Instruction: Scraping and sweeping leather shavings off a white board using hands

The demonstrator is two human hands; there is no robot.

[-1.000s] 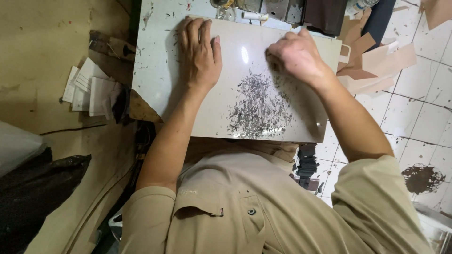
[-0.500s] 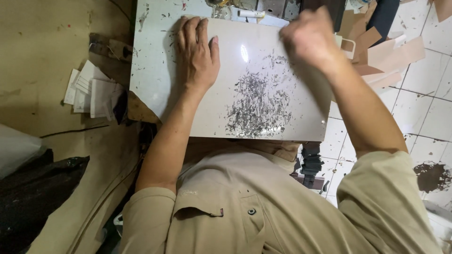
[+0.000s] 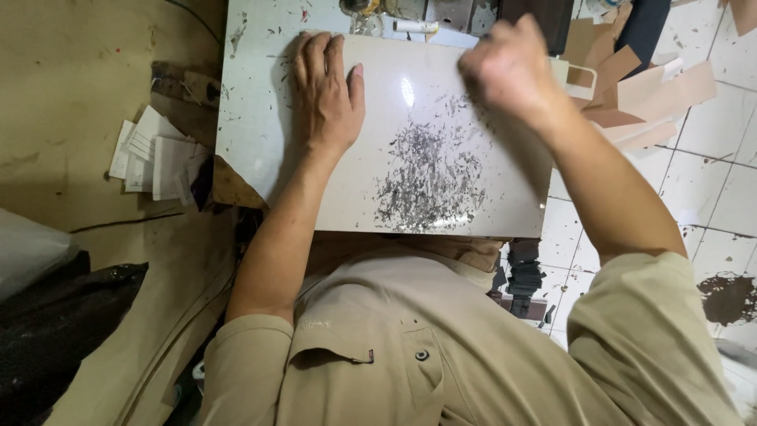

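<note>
Two bare hands work over one glossy cream tile [image 3: 473, 150]; we see it as a smooth rectangular slab lying across a speckled white table [image 3: 252, 102]. Our left hand [image 3: 327, 99] lies flat at ten o'clock on the tile, palm down, fingers spread and pointing toward twelve, pressing the slab steady; our right hand [image 3: 509, 67] hovers blurred at one o'clock above the tile's far edge, curled into a loose fist, and we cannot tell whether it grips anything. At the tile's centre, running toward six o'clock, sits a patch of dark grey scratch marks [image 3: 430, 177]; they look fine, short and dense, thinning into scattered flecks at the rim. A bright glare spot shows how polished the surface is.

At nine o'clock from the table, a loose stack of white paper slips [image 3: 150, 154] rests on a dull tan surface; at two o'clock, flat tan and brown leather-like cut pieces [image 3: 646, 91] overlap on white square floor tiles [image 3: 710, 197]. At twelve, small cluttered items crowd the table's back edge, too blurred to name. Below, a beige buttoned shirt [image 3: 410, 347] fills the six o'clock side.
</note>
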